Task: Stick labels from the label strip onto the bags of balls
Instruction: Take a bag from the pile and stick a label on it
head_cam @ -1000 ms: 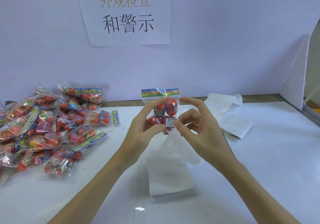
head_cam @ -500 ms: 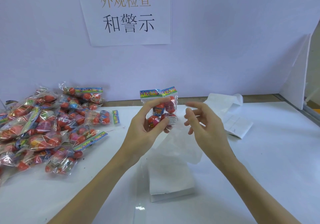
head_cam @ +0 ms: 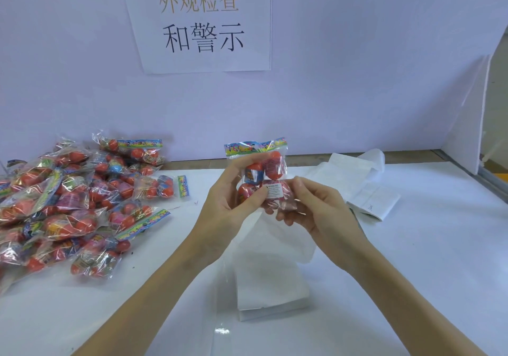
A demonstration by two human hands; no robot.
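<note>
A clear bag of red balls [head_cam: 270, 164] with a colourful header is held upright above the table. My left hand [head_cam: 232, 201] grips it from the left, thumb pressing beside a small white label [head_cam: 275, 191] stuck on its front. My right hand [head_cam: 316, 207] holds the bag's lower right side, thumb against the label's right edge and fingers curled behind. Below the hands a white label strip [head_cam: 270, 273] lies folded on the table.
A heap of several more ball bags [head_cam: 71, 204] covers the table's left side. More folded white strip paper [head_cam: 371, 190] lies at the right rear. A white wall with a printed sign [head_cam: 200, 23] stands behind, and a white panel [head_cam: 467, 119] at the right.
My right hand pulled away from the bag after pressing the label, then came back and took hold of the bag's lower right. The label now stays on the bag.
</note>
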